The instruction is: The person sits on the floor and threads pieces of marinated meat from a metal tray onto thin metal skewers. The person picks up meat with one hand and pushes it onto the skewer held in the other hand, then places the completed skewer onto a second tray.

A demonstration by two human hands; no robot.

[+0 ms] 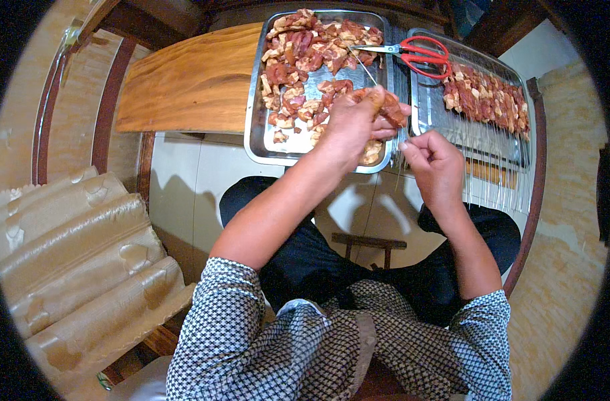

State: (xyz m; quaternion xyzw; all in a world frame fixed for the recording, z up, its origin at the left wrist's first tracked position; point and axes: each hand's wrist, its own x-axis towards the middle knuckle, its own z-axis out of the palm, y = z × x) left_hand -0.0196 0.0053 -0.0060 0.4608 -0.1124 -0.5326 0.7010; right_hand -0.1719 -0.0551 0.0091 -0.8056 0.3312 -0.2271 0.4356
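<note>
Over the right side of a steel tray (253, 137) of raw meat chunks (305, 50), my left hand (350, 123) is closed on a piece of raw meat (389, 110). A thin metal skewer (363, 67) slants out past its fingers, the tip pointing up and left over the tray. Just right of this tray, my right hand (436, 160) is closed in a pinch at what looks like the skewer's near end. The fingers partly hide where skewer and meat meet.
Red-handled scissors (422, 57) lie across the rims between both trays. The right-hand tray (422, 113) bears finished meat skewers (485, 100), their bare ends jutting toward me. Beneath is a wooden table (191, 80). A covered cushioned seat (84, 260) stands at left.
</note>
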